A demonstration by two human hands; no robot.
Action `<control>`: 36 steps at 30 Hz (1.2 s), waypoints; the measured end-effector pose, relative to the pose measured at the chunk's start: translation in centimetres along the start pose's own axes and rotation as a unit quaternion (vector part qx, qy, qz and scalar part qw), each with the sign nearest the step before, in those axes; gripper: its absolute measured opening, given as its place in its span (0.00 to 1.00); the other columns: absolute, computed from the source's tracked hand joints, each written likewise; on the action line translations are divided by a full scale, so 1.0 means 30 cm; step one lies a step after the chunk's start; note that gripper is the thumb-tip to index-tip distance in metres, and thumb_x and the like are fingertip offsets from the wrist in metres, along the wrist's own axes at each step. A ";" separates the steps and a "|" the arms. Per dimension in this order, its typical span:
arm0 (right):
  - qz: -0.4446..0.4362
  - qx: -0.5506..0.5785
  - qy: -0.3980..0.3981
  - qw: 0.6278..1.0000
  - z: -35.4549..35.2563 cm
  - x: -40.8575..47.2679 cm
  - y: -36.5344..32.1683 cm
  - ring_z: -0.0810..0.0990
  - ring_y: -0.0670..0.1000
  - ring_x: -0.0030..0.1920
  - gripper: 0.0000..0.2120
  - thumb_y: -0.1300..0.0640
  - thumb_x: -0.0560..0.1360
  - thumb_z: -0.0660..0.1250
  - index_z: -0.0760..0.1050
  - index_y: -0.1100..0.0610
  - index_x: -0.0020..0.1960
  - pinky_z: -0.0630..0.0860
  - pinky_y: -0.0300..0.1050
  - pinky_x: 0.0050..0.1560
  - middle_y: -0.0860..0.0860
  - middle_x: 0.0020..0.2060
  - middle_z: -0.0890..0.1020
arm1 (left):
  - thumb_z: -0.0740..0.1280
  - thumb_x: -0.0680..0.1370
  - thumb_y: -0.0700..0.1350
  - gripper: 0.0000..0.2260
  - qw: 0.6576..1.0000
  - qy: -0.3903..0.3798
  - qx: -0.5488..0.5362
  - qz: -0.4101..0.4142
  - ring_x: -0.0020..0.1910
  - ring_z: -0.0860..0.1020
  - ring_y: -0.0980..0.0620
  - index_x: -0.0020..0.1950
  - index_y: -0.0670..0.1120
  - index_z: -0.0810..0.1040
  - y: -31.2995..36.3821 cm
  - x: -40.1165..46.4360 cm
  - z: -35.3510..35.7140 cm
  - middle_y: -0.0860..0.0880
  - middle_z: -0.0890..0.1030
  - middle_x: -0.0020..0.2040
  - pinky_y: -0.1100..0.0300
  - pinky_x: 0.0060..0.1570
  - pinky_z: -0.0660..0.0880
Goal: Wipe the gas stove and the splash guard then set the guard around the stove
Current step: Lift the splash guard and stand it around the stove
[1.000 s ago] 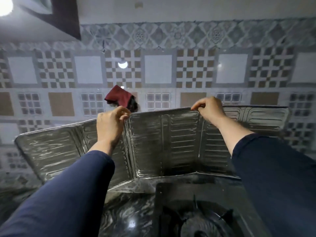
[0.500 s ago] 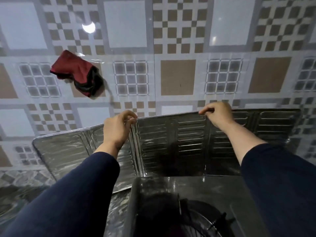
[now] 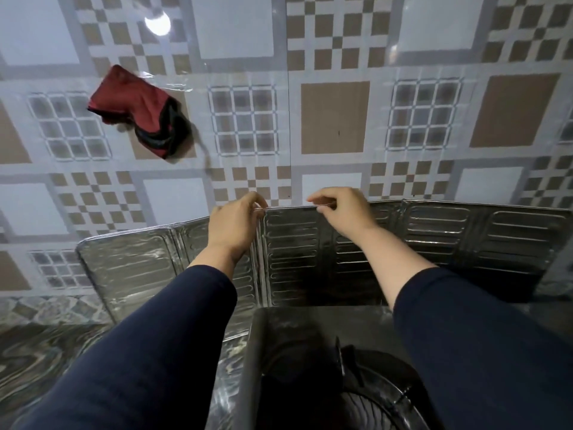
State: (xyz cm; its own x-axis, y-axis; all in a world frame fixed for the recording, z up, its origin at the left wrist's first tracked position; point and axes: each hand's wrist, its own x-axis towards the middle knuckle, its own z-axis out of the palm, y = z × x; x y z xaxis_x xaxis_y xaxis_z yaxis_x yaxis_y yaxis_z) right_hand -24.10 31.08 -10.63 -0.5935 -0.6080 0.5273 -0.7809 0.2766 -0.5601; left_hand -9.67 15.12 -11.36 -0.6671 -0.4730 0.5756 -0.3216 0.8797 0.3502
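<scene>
So the splash guard is standing upright behind the gas stove, long axis running left-right along the tiled wall, left wing angling out over the counter. Left hand is pinching the top edge right at a fold, fingers curled tight on the rim. Right hand is pinching the same edge just beside it, so both grips sit near the middle panel. The guard hangs straight down from the fingers, and I'd guess folding the wings forward comes next. A red cloth hangs on the wall up left.
</scene>
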 end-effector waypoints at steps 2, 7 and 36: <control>-0.013 0.008 -0.020 1.000 0.058 0.005 -0.061 0.80 0.49 0.56 0.12 0.62 0.75 0.67 0.82 0.49 0.55 0.75 0.47 0.61 0.49 0.55 0.84 | 0.60 0.79 0.43 0.07 0.999 -0.032 -0.017 -0.003 0.51 0.80 0.44 0.54 0.50 0.76 0.000 0.004 -0.027 0.49 0.84 0.52 0.51 0.50 0.75; -0.016 0.010 -0.017 1.000 0.146 0.004 -0.128 0.80 0.51 0.58 0.11 0.62 0.76 0.65 0.82 0.51 0.53 0.73 0.50 0.64 0.49 0.54 0.84 | 0.61 0.79 0.45 0.10 0.995 -0.086 0.046 -0.027 0.51 0.79 0.47 0.58 0.55 0.77 -0.068 -0.003 -0.120 0.50 0.83 0.54 0.54 0.46 0.73; 0.048 -0.020 -0.018 0.998 0.074 0.025 -0.135 0.76 0.57 0.61 0.12 0.60 0.78 0.63 0.83 0.48 0.52 0.69 0.58 0.66 0.51 0.58 0.82 | 0.65 0.76 0.32 0.21 0.942 -0.293 -0.056 -0.150 0.53 0.81 0.42 0.69 0.45 0.74 0.122 0.023 -0.284 0.39 0.79 0.61 0.56 0.44 0.81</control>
State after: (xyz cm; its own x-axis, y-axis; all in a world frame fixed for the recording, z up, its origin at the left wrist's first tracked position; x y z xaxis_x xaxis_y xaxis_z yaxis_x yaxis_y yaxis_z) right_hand -20.96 27.85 -9.38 -0.6585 -0.6042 0.4488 -0.7290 0.3638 -0.5798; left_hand -5.59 17.59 -3.39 -0.8246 -0.5628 -0.0580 -0.5039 0.6841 0.5273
